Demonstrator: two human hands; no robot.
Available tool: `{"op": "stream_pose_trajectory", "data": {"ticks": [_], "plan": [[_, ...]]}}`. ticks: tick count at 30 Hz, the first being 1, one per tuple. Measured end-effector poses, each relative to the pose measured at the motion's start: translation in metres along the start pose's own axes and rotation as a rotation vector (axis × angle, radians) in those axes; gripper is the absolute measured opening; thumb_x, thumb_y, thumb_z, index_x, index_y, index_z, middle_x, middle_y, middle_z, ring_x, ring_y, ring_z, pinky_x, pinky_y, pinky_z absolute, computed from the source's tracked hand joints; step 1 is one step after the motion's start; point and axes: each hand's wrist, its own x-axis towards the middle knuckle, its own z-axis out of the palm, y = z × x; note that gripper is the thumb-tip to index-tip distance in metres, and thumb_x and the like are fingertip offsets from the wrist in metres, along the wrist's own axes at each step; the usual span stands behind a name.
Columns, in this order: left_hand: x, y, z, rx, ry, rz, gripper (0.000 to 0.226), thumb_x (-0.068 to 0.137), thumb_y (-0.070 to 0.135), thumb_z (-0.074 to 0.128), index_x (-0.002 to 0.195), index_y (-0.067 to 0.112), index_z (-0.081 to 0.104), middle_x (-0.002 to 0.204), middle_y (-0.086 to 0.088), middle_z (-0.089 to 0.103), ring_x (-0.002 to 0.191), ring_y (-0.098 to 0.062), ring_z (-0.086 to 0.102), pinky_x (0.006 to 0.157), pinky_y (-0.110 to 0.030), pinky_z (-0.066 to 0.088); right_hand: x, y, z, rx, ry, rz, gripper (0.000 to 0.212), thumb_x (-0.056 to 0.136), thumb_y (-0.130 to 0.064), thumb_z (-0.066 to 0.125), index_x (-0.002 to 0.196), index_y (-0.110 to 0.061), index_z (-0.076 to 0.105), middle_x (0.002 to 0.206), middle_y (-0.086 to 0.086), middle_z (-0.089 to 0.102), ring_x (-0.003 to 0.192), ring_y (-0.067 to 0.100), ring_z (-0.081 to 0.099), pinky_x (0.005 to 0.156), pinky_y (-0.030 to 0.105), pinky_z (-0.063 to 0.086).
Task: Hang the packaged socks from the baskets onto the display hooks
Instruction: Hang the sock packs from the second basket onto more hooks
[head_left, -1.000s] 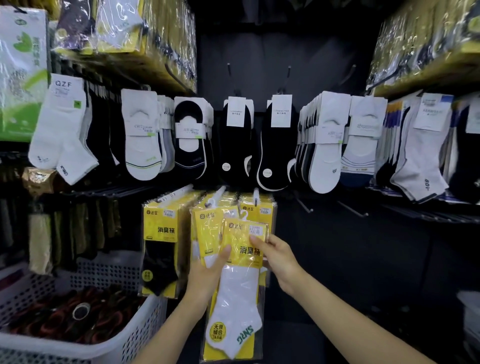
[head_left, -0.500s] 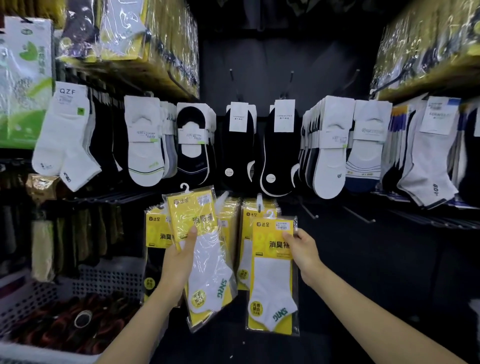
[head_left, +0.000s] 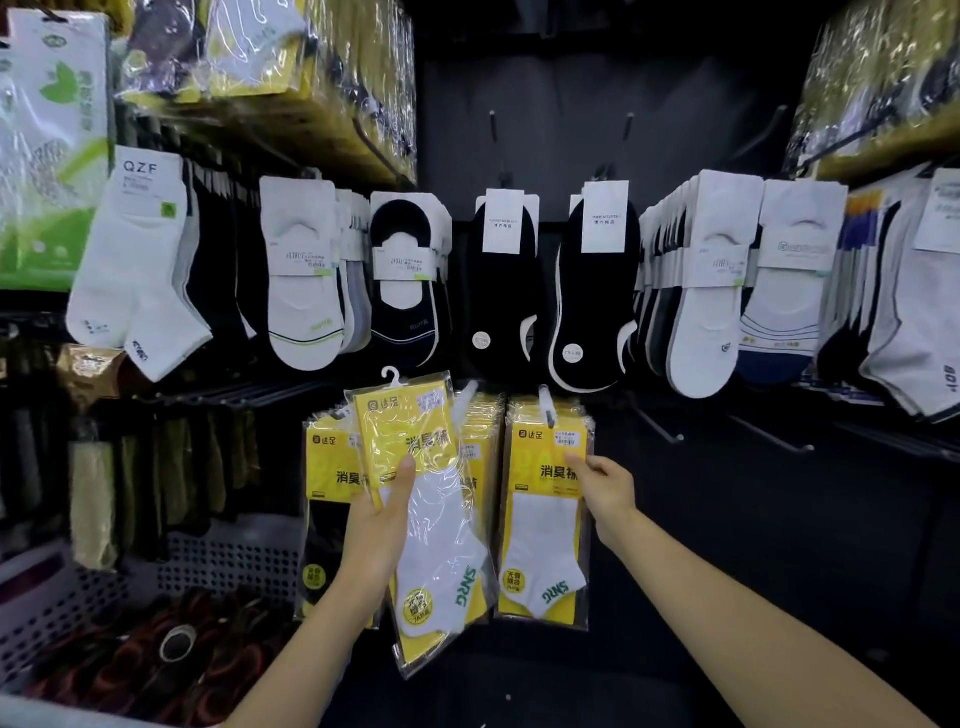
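Head view, left hand (head_left: 382, 525) gripping tilted sock pack (head_left: 441, 561), right hand (head_left: 605, 483) pinching hung pack (head_left: 540, 535)

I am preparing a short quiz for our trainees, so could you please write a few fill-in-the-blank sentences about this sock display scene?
1. The left hand holds a tilted packet containing a ____ sock.
2. The right hand pinches the front packet of the yellow stack on the far ____.
3. The left stack's packet shows a ____ sock.
4. The perforated basket sits at the lower ____ of the view.

Missing words: white; right; black; left.
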Motion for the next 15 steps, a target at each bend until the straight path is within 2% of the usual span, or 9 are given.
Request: {"op": "stream_pose_trajectory", "data": {"ticks": [1,2,3,4,5,8,11,13,15], "plan": [[0.0,0.0,0.0,0.002,0.006,0.017,0.096,0.078,0.069,0.048,0.116,-0.019,0.047,0.08,-0.033,0.054,0.079,-0.04,0.061,0.081,-0.037,0.048,0.003,0.004,0.0,-0.036,0.049,0.023,0.021,0.086,-0.026,0.069,0.093,-0.007,0.064,0.082,-0.001,0.062,0.08,0.015,0.056,0.068,0.025,0.044],[-0.002,0.001,0.0,0.009,0.007,0.041,0.083,0.076,0.071,0.048,0.092,-0.01,0.062,0.063,-0.025,0.049,0.062,-0.032,0.057,0.069,-0.028,0.048,0.005,0.008,-0.001,-0.078,0.096,0.043,0.024,0.084,-0.029,0.071,0.094,-0.007,0.064,0.083,0.0,0.061,0.079,0.015,0.055,0.071,0.028,0.043],[-0.004,0.002,0.002,0.013,0.007,0.051,0.065,0.073,0.072,0.048,0.058,0.01,0.058,0.049,-0.012,0.038,0.047,-0.022,0.044,0.056,-0.02,0.041,0.007,0.013,-0.003,-0.113,0.139,0.061,0.027,0.083,-0.029,0.072,0.095,-0.007,0.064,0.088,0.002,0.062,0.081,0.016,0.054,0.074,0.03,0.044],[-0.006,0.003,0.003,0.017,-0.002,0.056,0.057,0.072,0.071,0.047,0.042,0.024,0.037,0.043,0.0,0.027,0.041,-0.013,0.03,0.047,-0.015,0.03,0.007,0.017,-0.006,-0.139,0.179,0.077,0.028,0.082,-0.028,0.073,0.097,-0.006,0.063,0.095,0.006,0.064,0.084,0.018,0.055,0.076,0.032,0.046],[-0.007,0.003,0.004,0.026,-0.013,0.057,0.06,0.074,0.068,0.047,0.038,0.026,0.027,0.041,0.008,0.021,0.039,-0.008,0.022,0.042,-0.013,0.023,0.006,0.021,-0.008,-0.153,0.213,0.092,0.029,0.082,-0.026,0.074,0.1,-0.005,0.063,0.102,0.01,0.065,0.086,0.02,0.054,0.077,0.033,0.047],[-0.012,0.002,0.004,0.059,-0.019,0.056,0.066,0.084,0.058,0.049,0.032,0.024,0.027,0.037,0.011,0.019,0.033,-0.003,0.017,0.036,-0.012,0.017,-0.005,0.026,-0.017,-0.132,0.233,0.121,0.034,0.083,-0.024,0.073,0.107,-0.004,0.059,0.112,0.015,0.063,0.091,0.024,0.056,0.085,0.039,0.051],[-0.019,-0.003,0.01,0.05,-0.059,0.077,0.064,0.085,0.051,0.054,0.033,0.025,0.029,0.037,0.01,0.02,0.033,-0.004,0.018,0.035,-0.014,0.017,-0.024,0.019,-0.022,-0.062,0.08,0.098,0.028,0.087,-0.026,0.068,0.105,-0.005,0.06,0.106,0.014,0.065,0.095,0.026,0.062,0.091,0.045,0.052],[-0.025,-0.008,0.018,0.045,-0.101,0.068,0.057,0.086,0.047,0.057,0.035,0.027,0.043,0.04,0.007,0.026,0.035,-0.008,0.024,0.038,-0.015,0.021,-0.044,0.006,-0.022,-0.02,-0.088,0.061,0.029,0.092,-0.031,0.061,0.105,-0.006,0.061,0.094,0.009,0.065,0.082,0.019,0.062,0.081,0.04,0.057],[-0.032,-0.011,0.028,0.062,-0.16,0.06,0.039,0.086,0.047,0.058,0.054,0.024,0.058,0.051,-0.006,0.038,0.045,-0.016,0.036,0.044,-0.02,0.028,-0.065,-0.008,-0.02,0.014,-0.249,0.023,0.031,0.093,-0.035,0.057,0.106,-0.007,0.062,0.095,0.006,0.066,0.081,0.015,0.063,0.069,0.028,0.055]]}}
